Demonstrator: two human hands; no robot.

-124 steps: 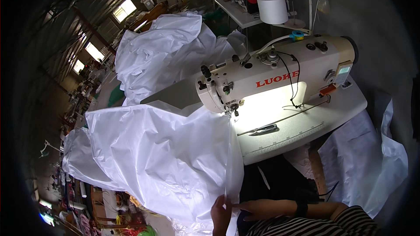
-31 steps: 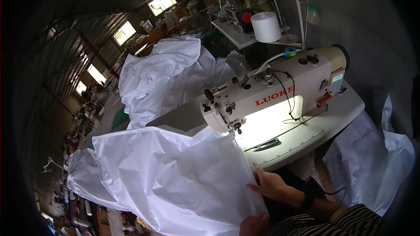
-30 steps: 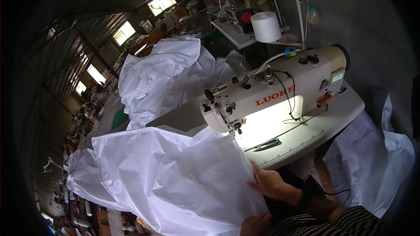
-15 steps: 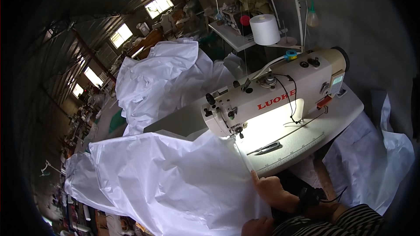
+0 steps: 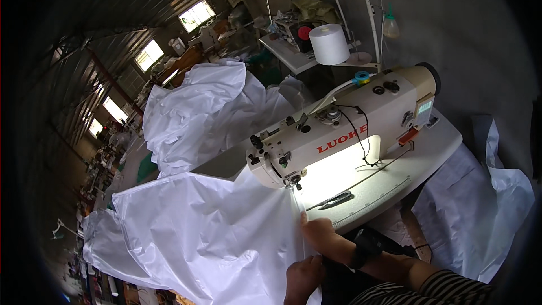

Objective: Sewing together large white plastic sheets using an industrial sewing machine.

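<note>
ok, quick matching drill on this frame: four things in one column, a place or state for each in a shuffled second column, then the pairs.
1 thread cone
2 white fabric sheet
3 snips
4 right hand

a lying on the lit table under the machine arm
b pressed flat on the fabric edge
c standing behind the sewing machine
d spread left of the needle

Pairs: 1-c, 2-d, 3-a, 4-b

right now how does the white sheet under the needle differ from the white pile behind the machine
The white sheet lies spread fairly flat up to the needle, while the white pile sits bunched and crumpled in a heap. The right hand and left hand rest on the sheet's edge; no hand touches the pile. The sheet lies nearer the person, the pile beyond the sewing machine. Both look like the same glossy white material.
</note>
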